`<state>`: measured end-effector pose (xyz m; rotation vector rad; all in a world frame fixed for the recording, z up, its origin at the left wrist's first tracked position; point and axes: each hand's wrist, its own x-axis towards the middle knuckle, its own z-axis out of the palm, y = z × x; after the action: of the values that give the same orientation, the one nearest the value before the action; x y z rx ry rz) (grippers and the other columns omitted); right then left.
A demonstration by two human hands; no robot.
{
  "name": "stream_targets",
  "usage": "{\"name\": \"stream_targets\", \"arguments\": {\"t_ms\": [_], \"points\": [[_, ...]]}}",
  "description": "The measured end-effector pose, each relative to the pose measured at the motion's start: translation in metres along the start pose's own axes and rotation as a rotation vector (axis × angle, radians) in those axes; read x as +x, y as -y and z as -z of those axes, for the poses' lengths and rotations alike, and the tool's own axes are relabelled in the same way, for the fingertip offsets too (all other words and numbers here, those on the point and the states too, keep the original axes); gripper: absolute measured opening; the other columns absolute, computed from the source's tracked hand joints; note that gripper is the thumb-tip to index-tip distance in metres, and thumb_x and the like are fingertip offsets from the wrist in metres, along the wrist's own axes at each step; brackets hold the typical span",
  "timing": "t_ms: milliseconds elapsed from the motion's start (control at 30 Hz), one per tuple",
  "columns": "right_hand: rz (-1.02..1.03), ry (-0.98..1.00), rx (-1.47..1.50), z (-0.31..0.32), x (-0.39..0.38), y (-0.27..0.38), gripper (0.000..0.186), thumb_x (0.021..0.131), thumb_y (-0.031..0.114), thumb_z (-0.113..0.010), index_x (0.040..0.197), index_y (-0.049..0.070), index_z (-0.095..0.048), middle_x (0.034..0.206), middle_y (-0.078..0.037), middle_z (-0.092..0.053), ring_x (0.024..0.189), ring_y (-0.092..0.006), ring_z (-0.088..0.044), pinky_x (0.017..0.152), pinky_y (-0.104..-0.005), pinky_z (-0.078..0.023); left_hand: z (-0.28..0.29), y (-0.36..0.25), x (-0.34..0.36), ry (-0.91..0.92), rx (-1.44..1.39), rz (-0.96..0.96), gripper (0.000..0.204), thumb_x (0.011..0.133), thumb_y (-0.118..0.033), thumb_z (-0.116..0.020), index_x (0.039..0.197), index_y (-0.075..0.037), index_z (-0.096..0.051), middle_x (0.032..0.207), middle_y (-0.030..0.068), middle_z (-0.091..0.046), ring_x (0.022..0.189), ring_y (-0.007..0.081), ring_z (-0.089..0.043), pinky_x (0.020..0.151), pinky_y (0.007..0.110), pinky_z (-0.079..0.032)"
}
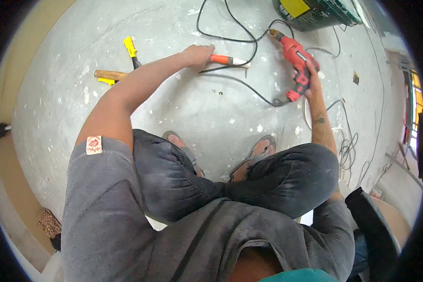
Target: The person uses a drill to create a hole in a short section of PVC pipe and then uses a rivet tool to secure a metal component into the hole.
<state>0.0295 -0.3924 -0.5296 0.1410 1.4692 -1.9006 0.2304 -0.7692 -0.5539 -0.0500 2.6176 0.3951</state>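
Note:
My right hand (pixel 311 80) is wrapped round the grip of a red and black corded power drill (pixel 296 54), whose chuck points to the far left, toward a dark bucket. Farther left, my left hand (pixel 199 56) is closed at the end of an orange-handled tool (pixel 222 59) with a pale far end; its exact kind is unclear. The drill's black cord (pixel 249 82) runs from the grip across the floor and loops over that tool. Left of my forearm lie a tool with a yellow and black handle (pixel 130 47) and a wooden handle (pixel 110 74), both partly hidden by the arm.
A dark green bucket (pixel 315 16) with a yellow label stands at the far right. Coiled cables (pixel 347 148) lie right of my knee. Paint specks dot the grey floor (pixel 221 108). My sandalled feet are between my bent knees. A wall (pixel 14 160) borders the left side.

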Motion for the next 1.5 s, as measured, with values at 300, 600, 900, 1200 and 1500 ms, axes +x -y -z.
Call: {"name": "stream_targets", "arguments": {"t_ms": [300, 600, 900, 1200, 1500], "points": [[0.372, -0.32, -1.249, -0.099, -0.194, 0.21, 0.052, 0.091, 0.038, -0.068, 0.131, 0.008, -0.057, 0.085, -0.004, -0.067, 0.067, -0.0088, -0.06, 0.059, -0.0224, -0.047, -0.016, 0.007, -0.044, -0.29, -0.266, -0.104, 0.04, 0.092, -0.016, -0.062, 0.132, -0.012, -0.062, 0.11, 0.0109, -0.06, 0.1, 0.0236, -0.061, 0.09, 0.037, -0.049], [0.282, -0.012, -1.303, -0.179, -0.182, 0.169, 0.049, 0.085, 0.031, -0.077, 0.124, 0.007, -0.059, 0.082, -0.004, -0.068, 0.06, -0.0062, -0.058, 0.048, -0.0211, -0.044, -0.086, -0.005, -0.057, -0.733, -0.229, -0.038, 0.033, 0.086, -0.022, -0.072, 0.118, -0.023, -0.071, 0.097, 0.0039, -0.06, 0.083, 0.0202, -0.06, 0.075, 0.035, -0.05], [0.556, 0.335, -1.629, -0.207, -0.15, 0.078, 0.063, 0.077, 0.035, -0.081, 0.125, 0.003, -0.057, 0.09, -0.02, -0.071, 0.079, -0.0383, -0.07, 0.074, -0.0433, -0.054, -0.114, -0.029, -0.042, -0.923, -0.205, -0.007, 0.027, 0.085, -0.026, -0.07, 0.112, -0.023, -0.072, 0.093, 0.004, -0.059, 0.091, 0.0236, -0.055, 0.075, 0.04, -0.044], [0.508, 0.306, -1.614, -0.214, -0.154, 0.065, 0.059, 0.078, 0.031, -0.08, 0.124, 0.005, -0.056, 0.084, -0.021, -0.069, 0.078, -0.0402, -0.069, 0.071, -0.043, -0.053, -0.121, -0.048, -0.039, -0.811, -0.256, 0.084, 0.024, 0.085, -0.025, -0.069, 0.108, -0.021, -0.07, 0.092, 0.005, -0.054, 0.092, 0.025, -0.053, 0.076, 0.04, -0.042], [0.14, 0.188, -1.29, -0.2, -0.144, 0.068, 0.057, 0.081, 0.03, -0.08, 0.125, 0.003, -0.055, 0.085, -0.009, -0.069, 0.071, -0.0148, -0.068, 0.059, -0.029, -0.054, -0.098, -0.042, -0.047, -0.742, -0.347, 0.166, 0.03, 0.086, -0.025, -0.069, 0.116, -0.02, -0.07, 0.097, 0.0067, -0.056, 0.094, 0.0265, -0.054, 0.081, 0.04, -0.044]]}}
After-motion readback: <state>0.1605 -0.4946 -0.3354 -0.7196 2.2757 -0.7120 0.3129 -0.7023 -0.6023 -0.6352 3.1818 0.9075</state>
